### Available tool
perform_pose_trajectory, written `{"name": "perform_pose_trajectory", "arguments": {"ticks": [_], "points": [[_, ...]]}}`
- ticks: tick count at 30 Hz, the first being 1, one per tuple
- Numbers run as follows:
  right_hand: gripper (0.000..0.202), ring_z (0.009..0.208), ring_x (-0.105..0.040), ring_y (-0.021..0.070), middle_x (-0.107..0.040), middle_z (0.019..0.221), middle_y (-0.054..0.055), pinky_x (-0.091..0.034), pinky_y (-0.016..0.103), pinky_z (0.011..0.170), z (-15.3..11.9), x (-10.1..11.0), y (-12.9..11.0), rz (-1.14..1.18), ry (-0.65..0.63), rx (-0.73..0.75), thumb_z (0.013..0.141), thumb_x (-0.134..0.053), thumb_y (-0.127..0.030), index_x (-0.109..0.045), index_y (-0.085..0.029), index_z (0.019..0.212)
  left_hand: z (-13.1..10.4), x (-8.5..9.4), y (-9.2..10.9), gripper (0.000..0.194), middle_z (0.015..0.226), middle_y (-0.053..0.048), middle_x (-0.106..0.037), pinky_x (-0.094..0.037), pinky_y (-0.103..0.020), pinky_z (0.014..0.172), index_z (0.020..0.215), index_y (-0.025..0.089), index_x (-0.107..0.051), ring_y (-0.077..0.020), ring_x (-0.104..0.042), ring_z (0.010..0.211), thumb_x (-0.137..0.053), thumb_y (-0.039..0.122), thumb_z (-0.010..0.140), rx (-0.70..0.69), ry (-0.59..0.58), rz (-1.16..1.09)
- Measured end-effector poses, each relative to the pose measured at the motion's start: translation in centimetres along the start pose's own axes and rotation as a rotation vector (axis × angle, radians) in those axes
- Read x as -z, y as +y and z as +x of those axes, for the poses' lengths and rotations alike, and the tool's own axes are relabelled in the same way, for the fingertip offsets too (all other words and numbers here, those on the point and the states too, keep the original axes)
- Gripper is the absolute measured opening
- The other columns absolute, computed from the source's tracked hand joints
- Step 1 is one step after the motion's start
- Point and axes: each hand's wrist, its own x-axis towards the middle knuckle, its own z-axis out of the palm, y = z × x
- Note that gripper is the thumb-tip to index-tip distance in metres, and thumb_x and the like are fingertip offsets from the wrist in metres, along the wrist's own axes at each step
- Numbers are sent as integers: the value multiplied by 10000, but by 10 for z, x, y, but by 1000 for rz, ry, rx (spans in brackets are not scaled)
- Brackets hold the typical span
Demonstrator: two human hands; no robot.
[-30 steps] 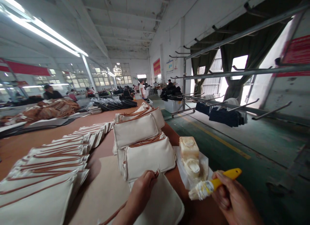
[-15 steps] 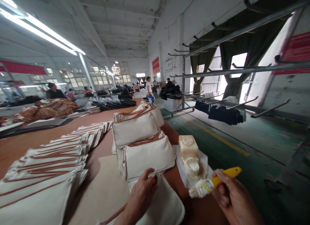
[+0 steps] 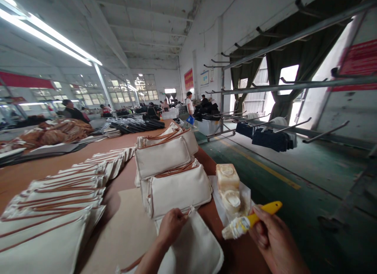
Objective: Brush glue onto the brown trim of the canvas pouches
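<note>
My right hand (image 3: 271,230) is closed round the yellow handle of a brush (image 3: 250,220), whose pale, crusted bristles point left over the brown tabletop. My left hand (image 3: 173,227) pinches the upper edge of a white bag piece (image 3: 194,242) lying in front of me; a corner of it stands up at the fingertips. Just behind are stacked white bags (image 3: 179,189) with brown straps. A container caked with cream-coloured residue (image 3: 228,179) rests on a white sheet (image 3: 246,191) at the table's right edge, beyond the brush.
Rows of white bag pieces (image 3: 59,219) with brown straps cover the left of the brown table (image 3: 123,142). Brown material (image 3: 59,132) and dark pieces (image 3: 135,124) lie further back. A metal rack (image 3: 265,87) stands at the right. Several people are in the background.
The brush and my right hand have shifted slightly left. My left fingers have closed at the bag piece's edge, whose corner now stands up. A person in the background has moved right.
</note>
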Motion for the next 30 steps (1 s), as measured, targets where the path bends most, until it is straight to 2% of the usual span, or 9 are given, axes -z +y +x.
{"name": "perform_pose_trajectory", "arguments": {"ticks": [4, 9, 12, 15, 18, 24, 30], "points": [[424, 423, -311, 46, -410, 523, -64, -258, 144, 382, 4, -7, 12, -50, -53, 47, 666, -892, -442, -587, -149, 685, 6, 6, 7, 254, 630, 7, -562, -303, -246, 593, 673, 185, -607, -162, -510, 662, -564, 397, 805, 7, -56, -69], [450, 459, -346, 84, -412, 536, -56, -295, 180, 407, 17, -15, 29, -145, -99, 73, 728, -842, -469, -507, -178, 653, -4, 16, 15, 337, 724, 9, -616, -359, -233, 602, 956, 181, -658, -150, -526, 663, -492, 455, 851, 7, -226, -272], [463, 468, -342, 87, -416, 558, -57, -275, 183, 411, 27, -21, 40, -200, -88, 107, 729, -829, -513, -511, -179, 681, -14, 23, 21, 434, 655, 25, -579, -341, -233, 577, 861, 169, -675, -132, -480, 597, -537, 577, 815, -13, -349, -384], [489, 461, -328, 93, -395, 539, -63, -250, 196, 409, 35, -27, 53, -283, -135, 157, 760, -784, -563, -487, -187, 662, -23, 30, 27, 501, 629, 28, -566, -335, -234, 572, 752, 168, -660, -124, -459, 583, -572, 661, 774, -27, -433, -486], [507, 465, -342, 107, -406, 529, -52, -254, 220, 416, 38, -32, 65, -393, -187, 224, 806, -719, -605, -480, -192, 636, -28, 36, 32, 489, 695, 9, -629, -367, -232, 601, 798, 168, -688, -131, -505, 628, -585, 646, 785, -33, -493, -585], [479, 538, -438, 159, -485, 572, -12, -378, 277, 527, 31, -38, 77, -606, -295, 368, 915, -583, -599, -554, -183, 677, -30, 37, 35, 477, 764, -31, -700, -384, -236, 590, 850, 148, -719, -140, -557, 629, -638, 611, 770, -1, -577, -694], [500, 570, -505, 195, -549, 595, 23, -420, 294, 561, 31, -43, 88, -670, -286, 419, 918, -546, -625, -578, -188, 677, -36, 39, 44, 538, 789, -37, -717, -422, -243, 637, 864, 144, -735, -169, -598, 710, -656, 662, 742, -15, -611, -724]]}}
